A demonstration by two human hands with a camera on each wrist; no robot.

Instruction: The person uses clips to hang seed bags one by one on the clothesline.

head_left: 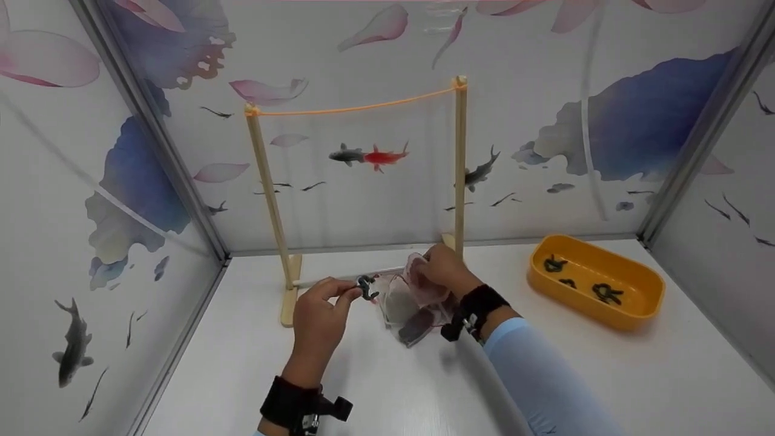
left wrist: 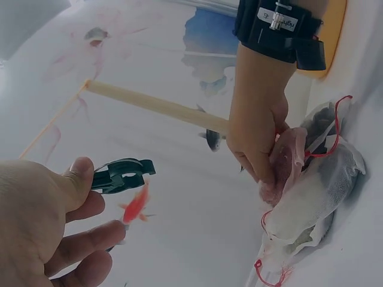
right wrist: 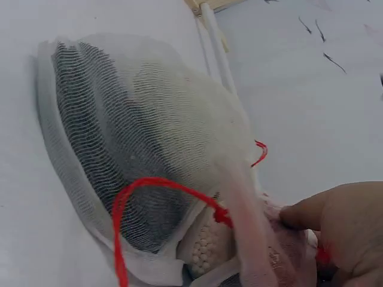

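Note:
Between thumb and forefinger, my left hand point(head_left: 321, 315) pinches a dark green clothes clip point(left wrist: 122, 175), held above the table left of a small heap of mesh bags. My right hand point(head_left: 449, 269) grips a pink mesh drawstring bag point(left wrist: 288, 156) at the heap. Beneath and beside it lies a white mesh bag point(right wrist: 185, 113) with dark and pale contents showing through. Red drawstrings point(right wrist: 152, 182) trail from the bags. In the right wrist view, my right thumb presses on the pink mesh, and the rest of that hand is mostly out of frame.
Just behind the bags stands a wooden rack with a left post point(head_left: 269, 194), a right post point(head_left: 460, 175) and an orange cord point(head_left: 357, 109) strung between their tops. A white rod point(head_left: 318, 278) runs low across it. At right, a yellow tray point(head_left: 596, 316) holds several green clips point(head_left: 605, 293).

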